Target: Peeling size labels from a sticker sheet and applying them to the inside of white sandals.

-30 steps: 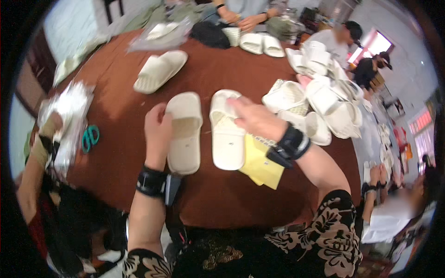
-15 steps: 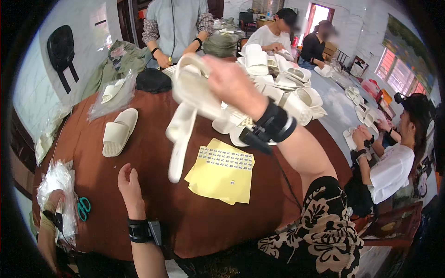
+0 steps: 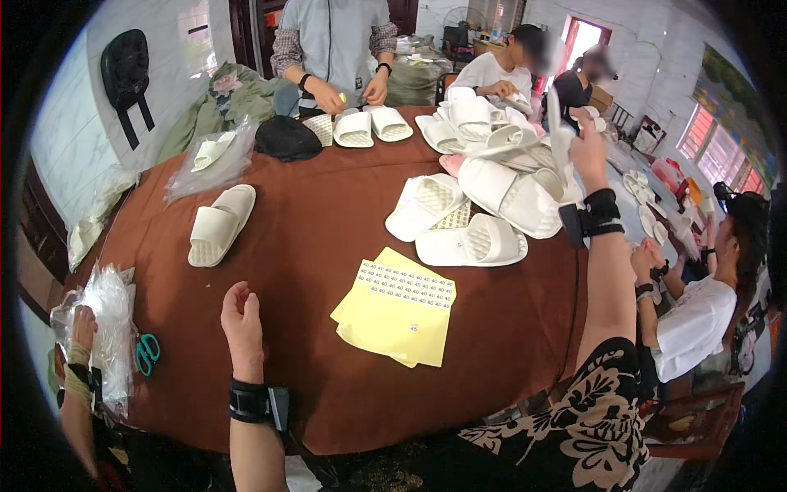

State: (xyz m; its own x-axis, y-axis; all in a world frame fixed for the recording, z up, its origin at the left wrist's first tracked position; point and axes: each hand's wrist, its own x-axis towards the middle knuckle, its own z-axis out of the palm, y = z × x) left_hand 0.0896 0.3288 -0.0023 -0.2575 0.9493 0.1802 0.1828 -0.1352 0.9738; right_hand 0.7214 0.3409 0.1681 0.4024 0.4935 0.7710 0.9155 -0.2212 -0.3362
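My right hand is raised at the right side of the slipper pile, gripping a white slipper that shows nearly edge-on and slightly blurred. My left hand hovers over the brown table with fingers loosely curled and apart, nothing visible in it. Ahead of it lies a single white slipper. Yellow sticker sheets with small printed labels overlap between my two arms. Beyond them a heap of white slippers spreads toward the far right, with a slipper at its near edge.
Teal scissors lie at left beside clear plastic bags, where another person's hand rests. A bagged slipper and a black cap sit farther back. Co-workers stand or sit at the far side and right.
My right hand has swung right and away from the table's middle, carrying the white slipper to the right of the heap. My left hand has barely moved.
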